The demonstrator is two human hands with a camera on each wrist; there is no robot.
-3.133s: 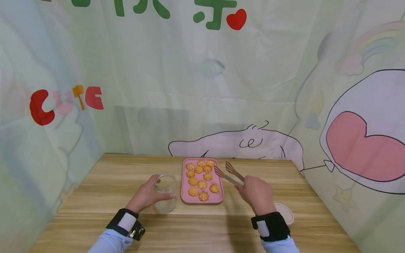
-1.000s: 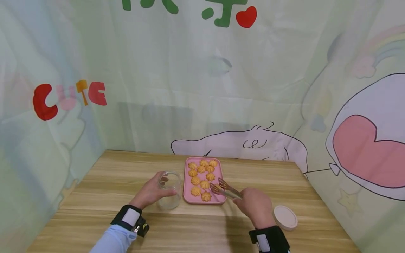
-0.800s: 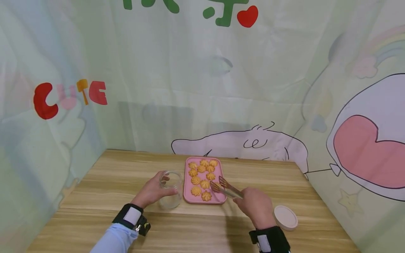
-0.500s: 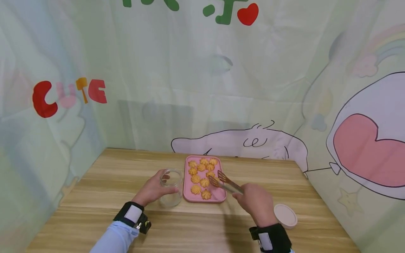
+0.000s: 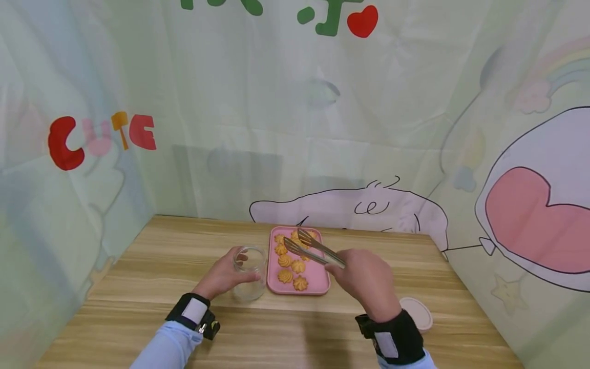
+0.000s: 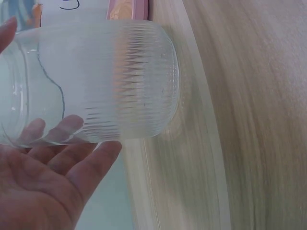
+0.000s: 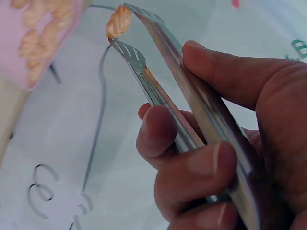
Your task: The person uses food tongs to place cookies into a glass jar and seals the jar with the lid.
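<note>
A clear glass jar (image 5: 249,289), ribbed near its base, is gripped by my left hand (image 5: 225,274), thumb at the near side and fingers round the far side. No lid covers its mouth, and nothing shows inside. My right hand (image 5: 366,279) holds metal tongs (image 5: 318,252) with slotted tips. In the right wrist view, a swirled golden cookie (image 7: 119,23) is pinched between those tips. The tongs are above the pink tray (image 5: 319,287), which carries several similar cookies (image 5: 285,276); the tongs hide some of the ones at the back.
A round, pale lid (image 5: 418,313) lies on the wooden table (image 5: 258,338) at the right, partly behind my right wrist. The tray stands just right of the jar. A printed cloth backdrop (image 5: 221,179) rises behind the table and at both sides.
The tongs went down to the cookie at the tray's front right, closed on it and lifted it, then moved left and up over the tray. My left hand keeps the jar nearly still.
</note>
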